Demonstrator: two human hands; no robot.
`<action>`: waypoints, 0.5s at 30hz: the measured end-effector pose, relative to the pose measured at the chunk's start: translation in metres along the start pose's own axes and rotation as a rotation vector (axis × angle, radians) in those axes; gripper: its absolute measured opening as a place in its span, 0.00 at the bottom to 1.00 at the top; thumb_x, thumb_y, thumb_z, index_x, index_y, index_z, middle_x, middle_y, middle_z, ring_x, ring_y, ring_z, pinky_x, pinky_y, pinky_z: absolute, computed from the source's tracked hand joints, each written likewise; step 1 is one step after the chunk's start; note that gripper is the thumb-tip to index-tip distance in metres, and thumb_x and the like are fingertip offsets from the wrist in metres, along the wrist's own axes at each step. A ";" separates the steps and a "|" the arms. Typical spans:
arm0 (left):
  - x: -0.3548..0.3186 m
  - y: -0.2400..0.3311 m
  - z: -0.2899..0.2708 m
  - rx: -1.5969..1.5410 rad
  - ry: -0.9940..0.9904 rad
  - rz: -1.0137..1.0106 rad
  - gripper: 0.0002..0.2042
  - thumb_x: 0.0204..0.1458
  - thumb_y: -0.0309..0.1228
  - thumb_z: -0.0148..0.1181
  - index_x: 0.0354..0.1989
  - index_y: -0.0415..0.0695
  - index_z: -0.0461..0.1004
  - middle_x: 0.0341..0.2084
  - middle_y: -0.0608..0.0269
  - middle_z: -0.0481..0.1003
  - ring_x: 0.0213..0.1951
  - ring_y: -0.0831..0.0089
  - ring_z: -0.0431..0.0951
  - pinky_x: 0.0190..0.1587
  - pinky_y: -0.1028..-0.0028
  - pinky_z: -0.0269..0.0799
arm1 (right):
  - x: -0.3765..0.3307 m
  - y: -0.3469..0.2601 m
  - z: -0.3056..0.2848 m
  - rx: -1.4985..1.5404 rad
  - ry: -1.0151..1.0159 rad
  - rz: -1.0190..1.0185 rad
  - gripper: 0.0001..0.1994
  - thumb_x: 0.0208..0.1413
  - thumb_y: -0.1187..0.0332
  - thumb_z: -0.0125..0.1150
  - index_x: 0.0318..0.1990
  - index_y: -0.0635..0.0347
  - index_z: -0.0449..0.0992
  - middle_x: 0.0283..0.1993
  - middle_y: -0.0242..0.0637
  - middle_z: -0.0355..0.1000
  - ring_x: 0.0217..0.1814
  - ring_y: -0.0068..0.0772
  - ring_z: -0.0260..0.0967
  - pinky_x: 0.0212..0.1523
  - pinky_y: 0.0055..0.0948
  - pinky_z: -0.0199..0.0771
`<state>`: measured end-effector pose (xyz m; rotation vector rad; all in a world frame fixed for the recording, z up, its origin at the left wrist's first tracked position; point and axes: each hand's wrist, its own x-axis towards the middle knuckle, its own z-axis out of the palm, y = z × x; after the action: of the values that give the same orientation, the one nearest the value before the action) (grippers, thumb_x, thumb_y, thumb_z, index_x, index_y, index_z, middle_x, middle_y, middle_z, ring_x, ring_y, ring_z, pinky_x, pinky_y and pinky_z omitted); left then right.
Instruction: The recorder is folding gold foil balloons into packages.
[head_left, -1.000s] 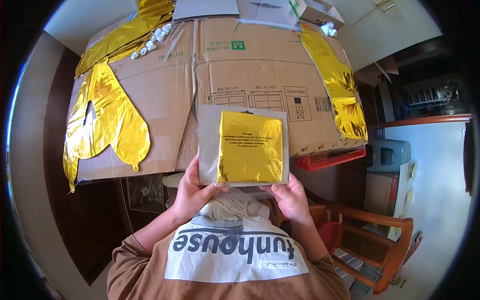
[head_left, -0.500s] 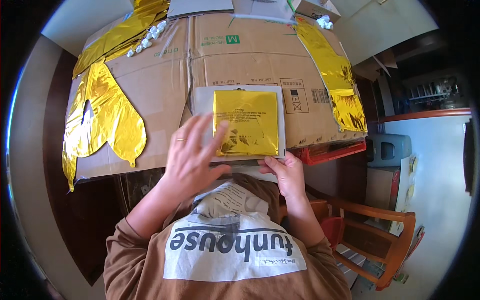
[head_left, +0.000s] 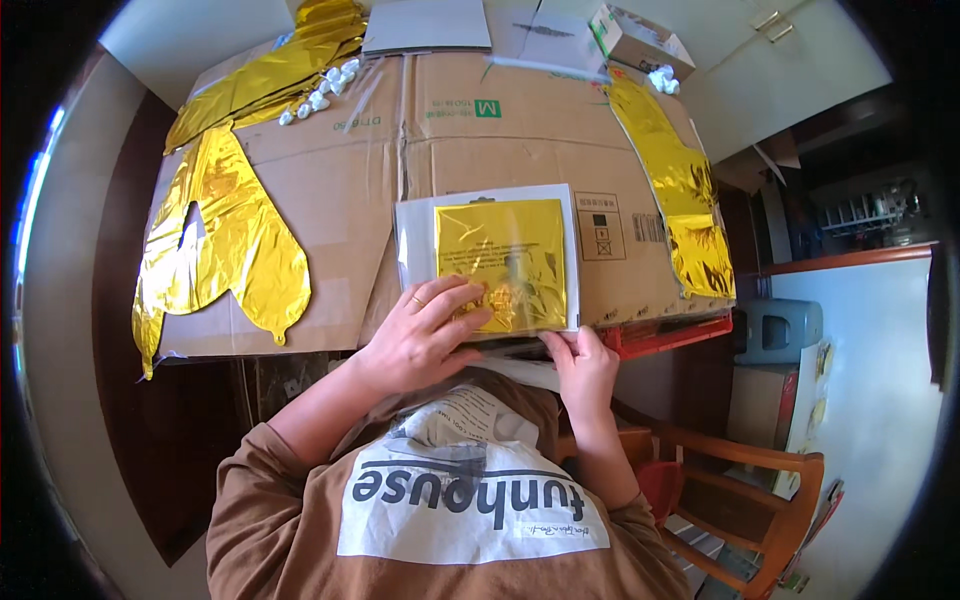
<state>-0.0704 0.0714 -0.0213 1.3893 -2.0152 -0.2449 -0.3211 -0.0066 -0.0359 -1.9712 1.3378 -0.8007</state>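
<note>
A flat clear plastic bag (head_left: 417,235) lies on the cardboard near its front edge. In it is a folded gold foil sheet (head_left: 505,225) with small dark print on the bag over it. My left hand (head_left: 425,335) rests on the bag's lower left part, its fingers slightly bent and apart, the thumb below the near edge. With thumb and fingertips, my right hand (head_left: 583,370) pinches the bag at its lower right corner. Spread at the left is a gold foil balloon (head_left: 255,255), flat and uninflated. Another flat gold foil balloon (head_left: 690,215) lies along the right side.
Large cardboard boxes (head_left: 320,200) form the work surface. Crumpled white bits (head_left: 318,100) lie at the far left, with another white clump (head_left: 663,79) at the far right beside a small open box (head_left: 640,42). A red crate (head_left: 670,335) and wooden chair (head_left: 790,460) stand at the right.
My left hand has come down from above the bag onto its lower left part, its fingers drawing closer together. My right hand keeps its pinch at the corner. The view has shifted slightly.
</note>
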 end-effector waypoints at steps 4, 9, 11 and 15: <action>0.014 0.008 -0.006 0.060 0.070 -0.209 0.45 0.37 0.36 0.79 0.68 0.46 0.65 0.65 0.49 0.64 0.66 0.46 0.63 0.65 0.51 0.63 | 0.017 -0.002 -0.018 -0.298 0.056 -0.512 0.12 0.46 0.71 0.78 0.28 0.60 0.75 0.23 0.42 0.75 0.24 0.47 0.73 0.28 0.39 0.73; 0.004 0.004 0.005 0.091 0.056 -0.168 0.49 0.36 0.41 0.80 0.70 0.46 0.62 0.63 0.51 0.65 0.64 0.48 0.66 0.63 0.52 0.63 | 0.022 0.010 -0.016 -0.276 0.077 -0.553 0.13 0.46 0.71 0.78 0.27 0.59 0.74 0.24 0.40 0.74 0.24 0.47 0.72 0.30 0.41 0.73; 0.006 0.007 0.003 0.113 0.038 -0.188 0.46 0.36 0.41 0.79 0.68 0.46 0.64 0.60 0.53 0.67 0.62 0.50 0.67 0.61 0.53 0.65 | 0.020 0.011 -0.014 -0.325 0.072 -0.421 0.13 0.47 0.69 0.78 0.27 0.59 0.74 0.24 0.41 0.75 0.25 0.48 0.73 0.30 0.42 0.73; 0.017 0.008 -0.007 0.104 -0.013 -0.180 0.37 0.38 0.41 0.77 0.60 0.45 0.72 0.55 0.54 0.70 0.58 0.52 0.69 0.59 0.52 0.64 | 0.029 -0.006 -0.021 -0.417 -0.100 0.005 0.18 0.48 0.57 0.77 0.27 0.61 0.77 0.25 0.45 0.78 0.30 0.50 0.78 0.32 0.43 0.76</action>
<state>-0.0754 0.0612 -0.0052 1.6410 -1.9381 -0.2314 -0.3247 -0.0352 -0.0146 -2.2867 1.5426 -0.4358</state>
